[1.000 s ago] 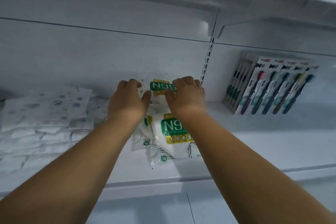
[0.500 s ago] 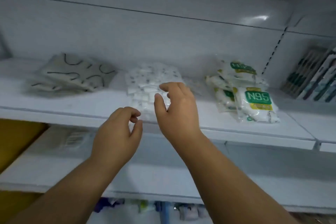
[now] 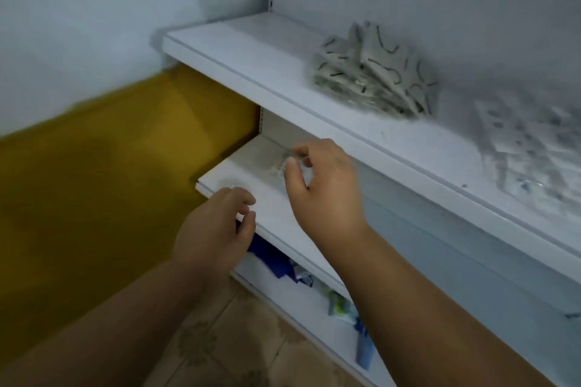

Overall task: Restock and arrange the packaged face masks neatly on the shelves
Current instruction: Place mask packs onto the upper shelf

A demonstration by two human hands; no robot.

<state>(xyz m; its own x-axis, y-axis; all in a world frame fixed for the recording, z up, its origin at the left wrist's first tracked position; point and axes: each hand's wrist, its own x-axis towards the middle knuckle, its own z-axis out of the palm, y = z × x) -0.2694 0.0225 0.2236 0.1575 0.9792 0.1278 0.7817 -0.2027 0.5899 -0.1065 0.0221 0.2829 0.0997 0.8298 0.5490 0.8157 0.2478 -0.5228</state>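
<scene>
Fingers (image 3: 300, 155) of the right hand (image 3: 323, 185) curl loosely toward a pale, blurred packet (image 3: 278, 165) lying on the middle shelf (image 3: 273, 214); whether they already touch it I cannot tell. Those of the left hand (image 3: 213, 229), nearer and further left by that shelf's front edge, hang half-curled and hold nothing. My reading is that one stray pack is being fetched from below to join the stock above, so the next move calls for a light pinch on thin, slippery film. On the upper shelf (image 3: 314, 97), far right, a fanned heap of masks with dark squiggles (image 3: 374, 72) sits in crinkled clear wrap, and a flat stack of white spotted masks (image 3: 531, 148) lies beyond it to the right. Both shelves are smooth white board. Mustard wall (image 3: 103, 173) fills the left.
</scene>
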